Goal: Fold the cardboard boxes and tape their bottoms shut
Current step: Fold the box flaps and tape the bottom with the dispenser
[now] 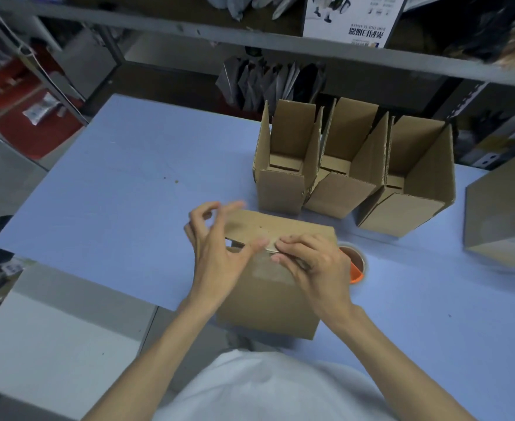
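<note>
A brown cardboard box lies on the blue table right in front of me, with its folded flaps facing up. A strip of clear tape runs from the flap seam down the near side. My left hand presses its thumb on the seam, and its other fingers are lifted and spread. My right hand rests bent fingertips on the seam beside that thumb. A tape roll with an orange dispenser part lies on the table just right of the box, partly hidden by my right hand.
Three folded boxes stand open-topped in a row at the back right. A larger box sits at the far right edge. A grey metal shelf rail crosses behind the table.
</note>
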Tool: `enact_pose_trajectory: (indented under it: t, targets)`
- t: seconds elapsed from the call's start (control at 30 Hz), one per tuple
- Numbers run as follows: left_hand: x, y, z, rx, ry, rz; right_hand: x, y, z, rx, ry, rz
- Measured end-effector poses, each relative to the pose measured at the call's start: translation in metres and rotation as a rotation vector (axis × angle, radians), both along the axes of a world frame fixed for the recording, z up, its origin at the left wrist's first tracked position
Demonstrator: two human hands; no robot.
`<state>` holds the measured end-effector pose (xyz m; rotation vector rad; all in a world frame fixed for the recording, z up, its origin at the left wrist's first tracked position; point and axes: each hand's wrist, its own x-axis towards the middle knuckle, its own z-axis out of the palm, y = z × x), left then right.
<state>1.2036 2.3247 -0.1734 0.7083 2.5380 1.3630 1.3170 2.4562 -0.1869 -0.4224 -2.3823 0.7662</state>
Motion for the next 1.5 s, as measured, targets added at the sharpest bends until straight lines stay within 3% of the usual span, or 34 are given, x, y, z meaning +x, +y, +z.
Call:
enact_pose_trajectory:
  t: [0.1, 0.2, 0.43, 0.53, 0.63, 0.73, 0.9, 1.0, 1.13, 1.2, 1.3, 1.5]
  targets:
    - [-0.002, -0.005, -0.004, -0.015, 0.325, -0.281, -0.002, 0.002, -0.005, 0.082, 0.048, -0.008]
    - [-0.003, 0.001, -0.006, -0.071, 0.522, -0.225, -0.006, 0.005, -0.007, 0.093, 0.03, 0.018]
    - [-0.004, 0.017, -0.009, -0.071, 0.587, -0.191, -0.004, 0.016, -0.011, 0.142, 0.049, 0.034]
    - [-0.014, 0.012, -0.013, -0.067, 0.458, -0.227, -0.004, 0.031, -0.012, 0.14, -0.052, 0.184]
    - [-0.023, 0.0, -0.017, -0.143, 0.284, -0.391, 0.002, 0.045, -0.013, 0.213, -0.168, 0.3]
    - [-0.018, -0.001, -0.02, -0.207, 0.295, -0.43, -0.002, 0.049, -0.014, 0.276, -0.256, 0.31]
    - [-0.02, 0.006, -0.016, -0.117, 0.219, -0.383, -0.006, 0.04, -0.019, 0.14, -0.098, 0.174]
    - [-0.015, 0.008, -0.012, -0.095, 0.179, -0.349, -0.004, 0.043, -0.016, 0.187, -0.192, 0.275]
    - [-0.037, 0.0, 0.002, -0.157, 0.096, -0.614, 0.003, 0.055, -0.003, 0.093, -0.297, 0.315]
    - [-0.048, -0.001, 0.009, -0.045, -0.052, -0.627, 0.007, 0.057, 0.003, 0.047, -0.307, 0.281]
    - [-0.047, 0.008, 0.011, 0.174, -0.291, -0.393, 0.013, 0.058, 0.009, -0.023, -0.299, 0.256]
    - [-0.039, 0.013, -0.007, 0.006, -0.893, -0.37, 0.03, 0.074, 0.015, -0.482, -0.222, 0.204]
